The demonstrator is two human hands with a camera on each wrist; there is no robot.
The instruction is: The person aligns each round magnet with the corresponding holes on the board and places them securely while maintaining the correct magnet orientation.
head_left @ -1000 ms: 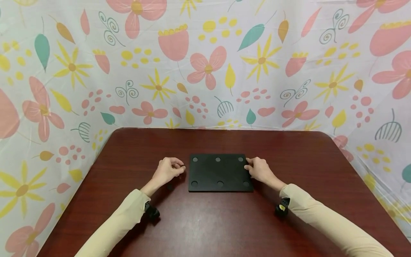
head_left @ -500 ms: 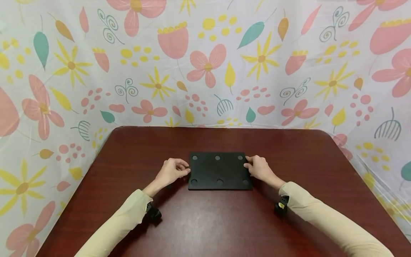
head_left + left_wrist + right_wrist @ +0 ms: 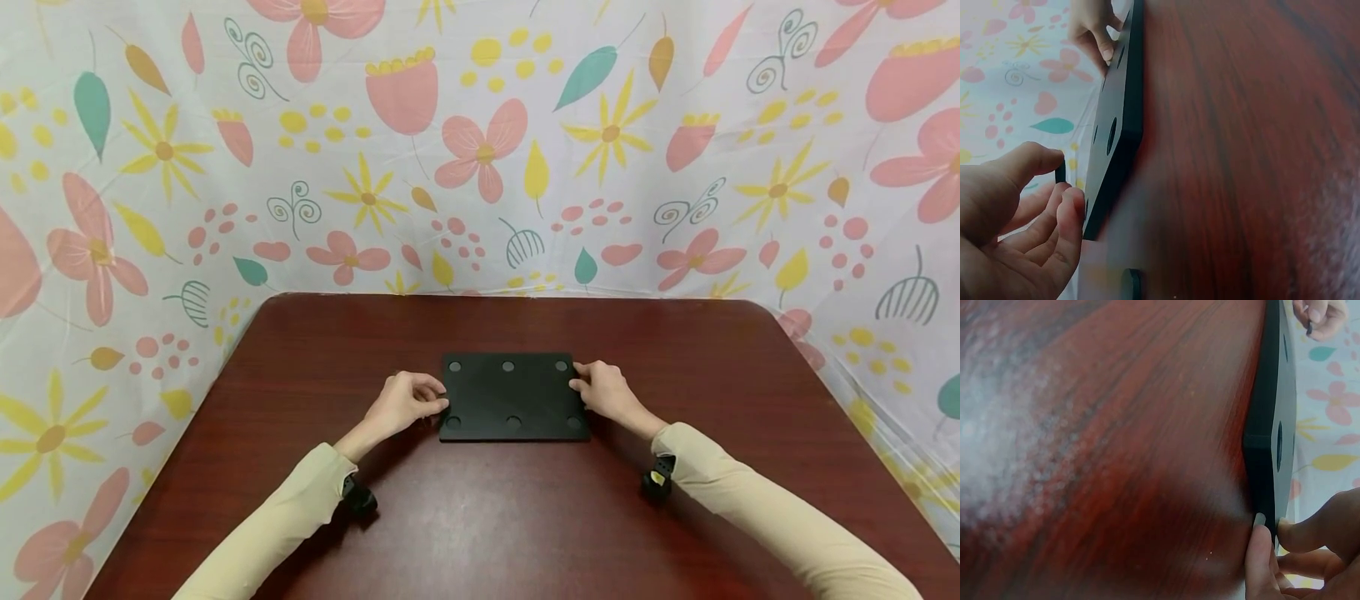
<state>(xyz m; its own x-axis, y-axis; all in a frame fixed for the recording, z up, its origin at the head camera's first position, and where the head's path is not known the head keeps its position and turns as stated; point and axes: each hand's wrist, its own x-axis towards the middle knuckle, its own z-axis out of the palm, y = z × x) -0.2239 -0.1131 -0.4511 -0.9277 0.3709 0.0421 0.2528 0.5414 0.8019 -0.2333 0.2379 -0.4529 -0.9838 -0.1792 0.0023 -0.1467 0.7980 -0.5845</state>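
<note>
A flat black rectangular board (image 3: 513, 396) with several round recesses lies on the table. My left hand (image 3: 405, 402) is at the board's left edge and pinches a small thin black disc (image 3: 1060, 172) between thumb and finger, the disc seen edge-on in the left wrist view. Its fingertips overlap the board's edge in the head view. On the far side, my right hand (image 3: 607, 392) grips the board's right edge, thumb on the top face and a finger (image 3: 1260, 547) along the side. A corner recess (image 3: 1279, 447) shows close to that grip.
Another small black disc (image 3: 1130, 284) rests on the table near the board's left side; the head view does not show it. The dark red wooden table (image 3: 480, 517) extends around the board. Behind it hangs a floral curtain (image 3: 480, 225). Each wrist wears a black camera (image 3: 360, 500).
My left hand has moved right, from beside the board up to its left edge, carrying the disc. The right hand keeps its grip on the right edge.
</note>
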